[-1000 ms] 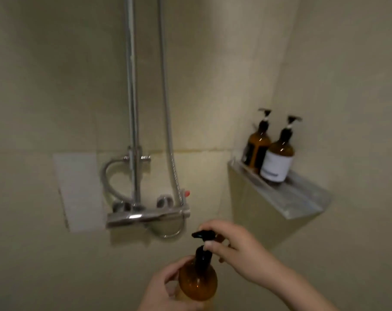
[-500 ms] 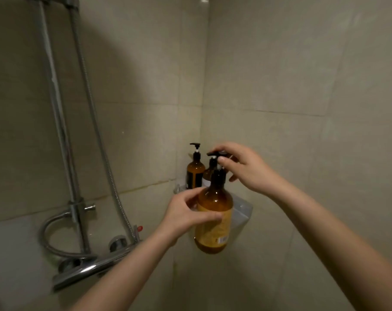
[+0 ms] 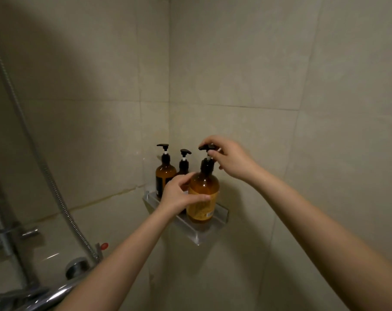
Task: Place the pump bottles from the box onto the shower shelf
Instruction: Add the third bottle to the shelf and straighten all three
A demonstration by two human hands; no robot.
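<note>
An amber pump bottle with a yellow label (image 3: 204, 199) stands upright at the front of the clear corner shower shelf (image 3: 198, 232). My left hand (image 3: 179, 194) grips its body from the left. My right hand (image 3: 229, 157) pinches its black pump head from the right. Behind it on the shelf stand two more amber pump bottles, one at the far left (image 3: 164, 173) and one in the middle (image 3: 184, 164), the middle one partly hidden by my left hand. The box is out of view.
A chrome shower mixer with a red button (image 3: 104, 245) and a metal hose (image 3: 44, 173) sit on the left wall at the lower left. Beige tiled walls meet in the corner behind the shelf.
Both hands have carried the yellow-labelled bottle up and forward from below the shelf onto its front part. The view has swung right, toward the corner.
</note>
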